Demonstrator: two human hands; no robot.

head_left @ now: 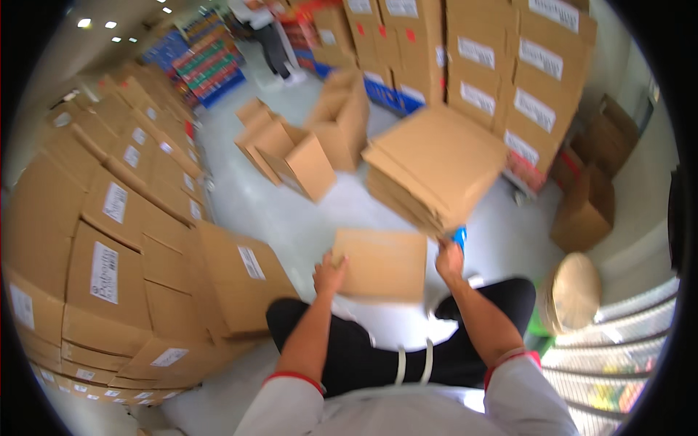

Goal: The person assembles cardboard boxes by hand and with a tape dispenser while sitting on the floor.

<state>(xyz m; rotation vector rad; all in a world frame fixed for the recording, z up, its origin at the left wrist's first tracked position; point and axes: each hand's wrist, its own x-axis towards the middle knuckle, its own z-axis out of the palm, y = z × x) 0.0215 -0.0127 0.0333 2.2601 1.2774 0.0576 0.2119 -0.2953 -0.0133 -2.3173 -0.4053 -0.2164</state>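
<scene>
Between my knees sits a small brown cardboard box (382,265), its top face flat and facing up. At its left edge is my left hand (331,276), closed on the side with the thumb over the top. My right hand (449,259) is raised just right of the box, closed around a blue hand tool (459,235) whose kind is blurred and partly covered by the fingers. Just beyond that hand lies a stack of flattened cardboard sheets (440,163).
Open empty cartons (294,156) stand on the grey floor ahead. Labelled cartons (105,269) form a wall on my left, and more cartons (534,105) are stacked on pallets at the back right. A round woven stool (574,294) is at my right. A person (269,40) stands far off.
</scene>
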